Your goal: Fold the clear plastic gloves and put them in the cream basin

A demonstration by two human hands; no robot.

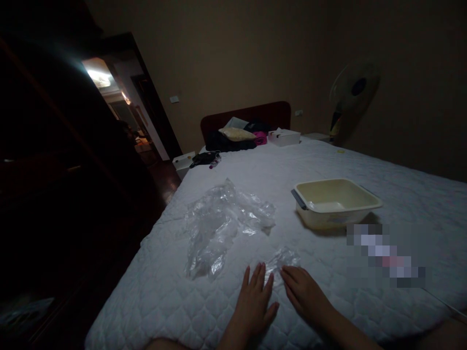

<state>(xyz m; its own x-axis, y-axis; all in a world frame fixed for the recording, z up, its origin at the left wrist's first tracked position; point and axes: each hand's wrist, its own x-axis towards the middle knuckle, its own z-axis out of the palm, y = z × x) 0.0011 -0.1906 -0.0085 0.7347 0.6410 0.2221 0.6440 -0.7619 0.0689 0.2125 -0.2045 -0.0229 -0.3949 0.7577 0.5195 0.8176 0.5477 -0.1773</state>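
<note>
Toward six o'clock on the bed [146, 301], crumpled plastic [288, 256] lies by my left hand [255, 297], spread apart, and touches my right hand [305, 290], grip unclear; a hard tug could tear it.

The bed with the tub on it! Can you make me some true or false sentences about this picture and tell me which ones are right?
1. The right hand has its fingers at a small crumpled plastic. True.
2. The tub has a red handle on its left end. False: that handle is grey.
3. A bigger clear plastic lies left of the tub. True.
4. The left hand is inside the tub. False: it is beside the small crumpled plastic, fingers spread.
5. The fan is at the picture's right side. True.
</note>
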